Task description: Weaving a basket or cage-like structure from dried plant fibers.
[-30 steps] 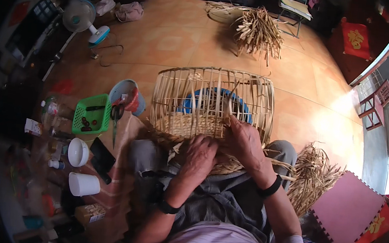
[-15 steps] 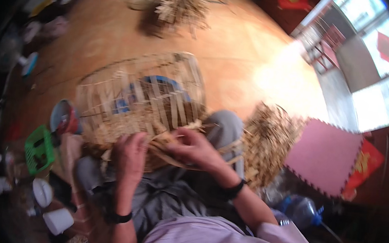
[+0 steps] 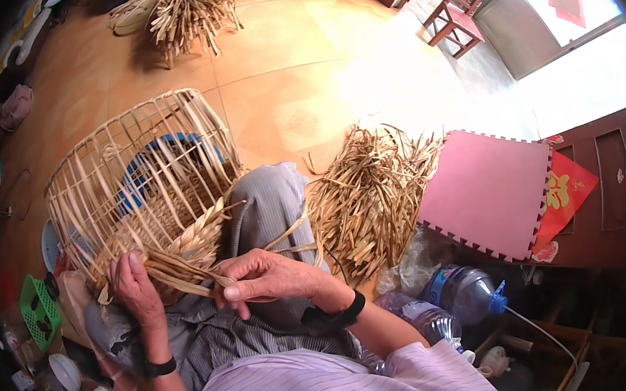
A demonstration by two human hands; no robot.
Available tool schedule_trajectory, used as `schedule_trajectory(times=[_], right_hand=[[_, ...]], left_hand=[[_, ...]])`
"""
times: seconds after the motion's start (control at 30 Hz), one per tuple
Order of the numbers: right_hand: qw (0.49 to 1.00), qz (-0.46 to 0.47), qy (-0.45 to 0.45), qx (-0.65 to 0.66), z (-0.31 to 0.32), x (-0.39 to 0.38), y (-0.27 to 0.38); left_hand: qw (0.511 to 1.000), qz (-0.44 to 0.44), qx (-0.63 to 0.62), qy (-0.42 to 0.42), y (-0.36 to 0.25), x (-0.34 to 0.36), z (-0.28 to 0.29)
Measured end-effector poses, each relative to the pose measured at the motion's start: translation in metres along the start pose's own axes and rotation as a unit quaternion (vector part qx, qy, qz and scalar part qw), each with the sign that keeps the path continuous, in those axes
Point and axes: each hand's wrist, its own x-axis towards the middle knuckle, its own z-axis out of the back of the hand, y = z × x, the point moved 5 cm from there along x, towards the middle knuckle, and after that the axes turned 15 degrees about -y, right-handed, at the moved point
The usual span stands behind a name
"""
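An openwork basket [image 3: 99,173] with a braided lower band [image 3: 206,224] rests against my bent knee [image 3: 270,195], with a blue rounded object [image 3: 195,142] visible through its bars. My left hand [image 3: 134,284] is closed on straw strands [image 3: 176,273] at the basket's near edge. My right hand [image 3: 257,280], a little farther right, grips the other part of these strands between thumb and fingers. Loose strands trail up from the braid across my knee.
A straw pile [image 3: 365,197] lies right of my knee beside a pink mat [image 3: 481,190] and large plastic bottles [image 3: 464,292]. Another straw bundle [image 3: 189,11] and a wooden chair [image 3: 461,22] are farther back. A green basket [image 3: 40,312] sits at lower left.
The view has swung rightward, so the basket appears farther left. My right hand has come down from the bars onto the strands at the near edge, and my left hand has shifted left along it.
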Motion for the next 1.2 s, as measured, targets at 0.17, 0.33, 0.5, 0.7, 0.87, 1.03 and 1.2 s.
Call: schedule_trajectory(times=[0.17,0.33,0.5,0.7,0.87,1.03,1.2], right_hand=[[0.995,0.062,-0.08,0.021,0.055,-0.034,0.01],[0.935,0.124,-0.322,0.084,0.2,-0.129,0.013],[0.7,-0.029,-0.681,-0.212,0.382,-0.26,-0.072],[0.586,-0.251,-0.716,-0.284,0.455,-0.36,-0.218],[0.501,-0.294,-0.682,-0.445,0.458,-0.383,-0.277],[0.622,-0.261,-0.727,-0.13,0.466,-0.397,-0.319],[0.638,-0.232,-0.733,0.034,0.468,-0.408,-0.342]], left_hand=[[1.0,0.006,-0.004,0.006,0.004,0.0,0.0],[0.999,0.031,-0.01,0.022,0.01,-0.002,-0.002],[0.999,0.017,-0.004,0.03,0.018,-0.001,0.0],[0.998,0.043,-0.005,0.053,0.03,-0.002,-0.001],[0.997,0.053,-0.03,0.056,0.033,-0.002,0.001],[0.998,0.047,0.03,0.024,0.027,-0.002,0.004],[0.996,0.055,0.039,0.051,0.009,0.002,0.007]])
